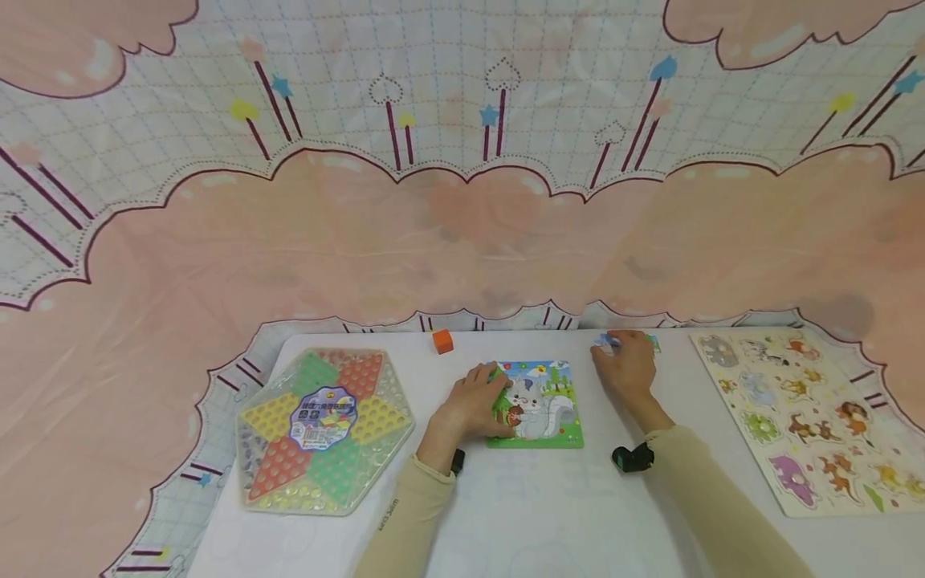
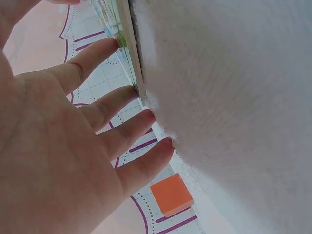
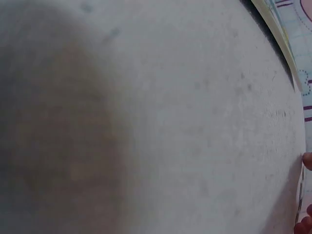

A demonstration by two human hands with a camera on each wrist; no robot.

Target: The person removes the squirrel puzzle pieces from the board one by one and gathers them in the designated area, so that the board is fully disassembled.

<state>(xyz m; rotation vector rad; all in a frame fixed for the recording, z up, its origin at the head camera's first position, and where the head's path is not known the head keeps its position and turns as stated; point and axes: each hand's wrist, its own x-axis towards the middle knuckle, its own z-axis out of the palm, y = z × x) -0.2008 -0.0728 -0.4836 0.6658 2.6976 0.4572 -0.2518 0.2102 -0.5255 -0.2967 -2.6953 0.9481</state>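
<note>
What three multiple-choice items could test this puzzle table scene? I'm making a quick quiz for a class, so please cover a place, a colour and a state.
1. Where does the left hand rest?
A. on the left edge of the squirrel puzzle
B. on the hexagonal game board
C. on the animal peg board

2. What colour is the small cube near the table's far edge?
A. blue
B. orange
C. white

3. How do the left hand's fingers lie?
A. curled into a fist
B. pinching the cube
C. stretched out, tips at the puzzle's edge

Answers:
1 A, the head view shows the hand on the puzzle's left side.
2 B, it shows orange in the head and left wrist views.
3 C, the left wrist view shows straight, spread fingers.
</note>
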